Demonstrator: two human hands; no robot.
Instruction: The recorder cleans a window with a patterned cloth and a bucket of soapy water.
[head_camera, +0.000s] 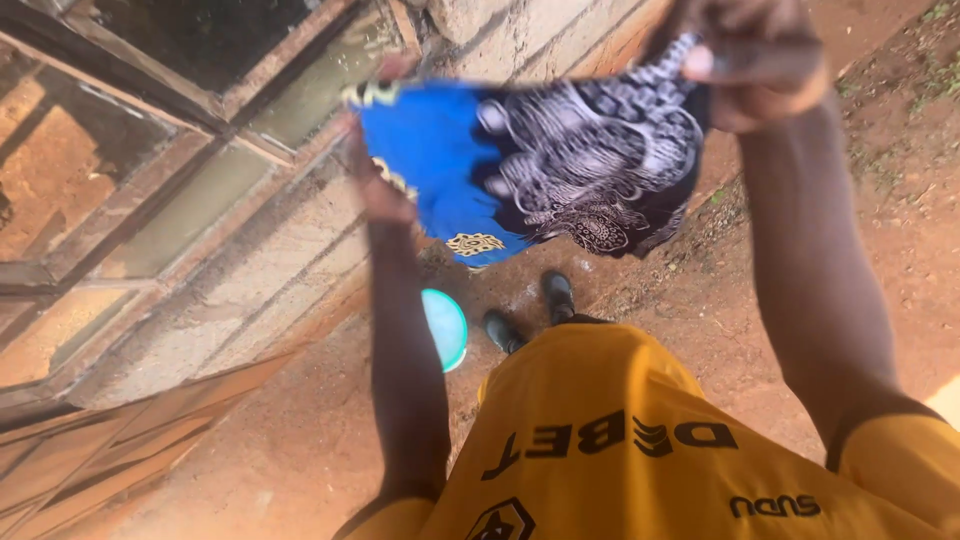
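With your left hand (378, 185) pinching the blue edge and your right hand (755, 65) gripping the black-and-white patterned side, keep both grips closed tight on the printed cloth (530, 165), stretched chest-high above the turquoise plastic basin (447, 327) on the red dirt ground (300, 440).

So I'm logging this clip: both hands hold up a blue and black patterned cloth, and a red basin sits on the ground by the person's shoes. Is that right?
Not quite: the basin is turquoise, not red, as the head view shows. The rest holds: the left hand and right hand hold up the blue and black patterned cloth, and the basin sits by the shoes.
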